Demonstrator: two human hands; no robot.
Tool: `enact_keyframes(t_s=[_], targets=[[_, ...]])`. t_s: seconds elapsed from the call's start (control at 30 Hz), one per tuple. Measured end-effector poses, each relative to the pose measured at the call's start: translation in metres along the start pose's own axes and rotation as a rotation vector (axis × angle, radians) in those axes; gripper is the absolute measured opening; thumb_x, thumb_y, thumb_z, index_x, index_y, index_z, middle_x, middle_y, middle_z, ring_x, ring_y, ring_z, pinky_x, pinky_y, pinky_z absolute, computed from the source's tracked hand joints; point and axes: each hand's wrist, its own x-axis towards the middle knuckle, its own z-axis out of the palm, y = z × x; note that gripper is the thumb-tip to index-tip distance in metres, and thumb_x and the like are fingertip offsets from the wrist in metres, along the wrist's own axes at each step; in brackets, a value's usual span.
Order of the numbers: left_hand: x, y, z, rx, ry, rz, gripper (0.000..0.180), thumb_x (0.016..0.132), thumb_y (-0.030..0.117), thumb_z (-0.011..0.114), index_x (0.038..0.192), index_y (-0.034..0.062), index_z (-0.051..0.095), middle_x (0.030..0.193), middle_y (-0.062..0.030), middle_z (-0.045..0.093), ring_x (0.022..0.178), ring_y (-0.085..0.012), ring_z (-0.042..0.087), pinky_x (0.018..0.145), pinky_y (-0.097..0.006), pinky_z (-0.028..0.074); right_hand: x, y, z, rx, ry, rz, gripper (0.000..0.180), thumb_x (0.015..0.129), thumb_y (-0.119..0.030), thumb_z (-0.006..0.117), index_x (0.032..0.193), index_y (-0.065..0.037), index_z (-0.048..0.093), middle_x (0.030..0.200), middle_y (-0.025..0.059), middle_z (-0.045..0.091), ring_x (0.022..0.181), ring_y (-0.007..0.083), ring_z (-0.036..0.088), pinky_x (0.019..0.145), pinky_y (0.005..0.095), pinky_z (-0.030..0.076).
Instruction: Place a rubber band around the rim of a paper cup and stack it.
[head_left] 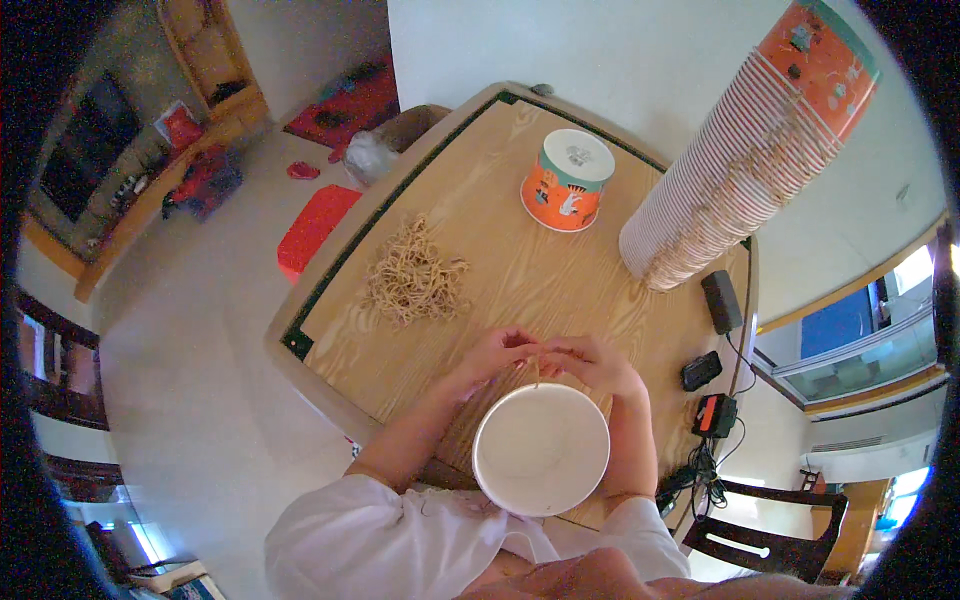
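An upturned white paper cup [541, 448] stands bottom up on the wooden table [500, 260], close to my body between my forearms. Just beyond its far rim my left hand [497, 353] and my right hand [590, 362] meet, fingertips pinching a thin tan string or handle piece [536, 372] that hangs toward the cup. A heap of the same tan string pieces [413, 275] lies to the left of my hands.
An orange patterned cup [567, 180] sits upside down at the far side. A tall leaning stack of cups [740, 160] rises at the right. Black devices and cables [712, 375] lie along the right edge. A red stool [312, 228] stands on the floor left.
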Motion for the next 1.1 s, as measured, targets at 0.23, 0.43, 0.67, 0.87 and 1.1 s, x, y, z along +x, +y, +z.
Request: enact_keyframes(t_s=[0.23,0.43,0.67,0.87,1.1], targets=[[0.046,-0.007,-0.002,-0.346,-0.214,0.034,0.014,0.084,0.013,0.065,0.093,0.0024,0.061,0.085,-0.0039,0.063,0.077,-0.0107,0.059,0.070,-0.024,0.047,0.000,0.005,-0.001,0.065,0.060,-0.067,0.026,0.094,-0.010,0.050,0.115,0.000,0.059,0.099,0.0077,0.066,0.092,0.0137,0.059,0.083,0.0284,0.047],[0.074,-0.020,-0.034,-0.211,-0.687,0.122,0.013,0.081,0.012,0.068,0.090,0.0050,0.062,0.086,-0.0011,0.063,0.080,-0.0100,0.058,0.073,-0.025,0.047,-0.004,-0.026,-0.011,0.060,-0.160,-0.002,0.027,0.095,-0.009,0.047,0.117,0.002,0.057,0.102,0.0108,0.066,0.099,0.0155,0.059,0.086,0.0288,0.047],[0.076,-0.010,-0.053,0.008,-0.603,0.005,0.010,0.082,0.012,0.068,0.088,0.0058,0.061,0.083,0.0011,0.062,0.077,-0.0056,0.055,0.069,-0.024,0.047,-0.001,-0.024,-0.014,0.226,0.114,0.144,0.021,0.094,-0.006,0.046,0.108,0.005,0.059,0.096,0.0108,0.065,0.091,0.0166,0.062,0.081,0.0280,0.049],[0.080,-0.010,-0.052,0.038,-0.654,0.120,0.009,0.083,0.013,0.067,0.086,0.0057,0.062,0.081,0.0025,0.061,0.075,-0.0047,0.054,0.067,-0.023,0.046,-0.002,-0.019,-0.016,0.109,0.124,0.159,0.018,0.093,-0.003,0.047,0.104,0.006,0.059,0.094,0.0109,0.065,0.089,0.0174,0.063,0.079,0.0289,0.050],[0.079,-0.007,-0.049,0.014,-0.634,0.066,0.010,0.084,0.014,0.065,0.087,0.0051,0.061,0.082,0.0018,0.061,0.075,-0.0047,0.054,0.070,-0.023,0.045,0.001,-0.010,-0.016,0.035,0.017,0.078,0.018,0.091,-0.003,0.050,0.101,0.007,0.061,0.094,0.0133,0.065,0.087,0.0197,0.063,0.077,0.0295,0.050]])
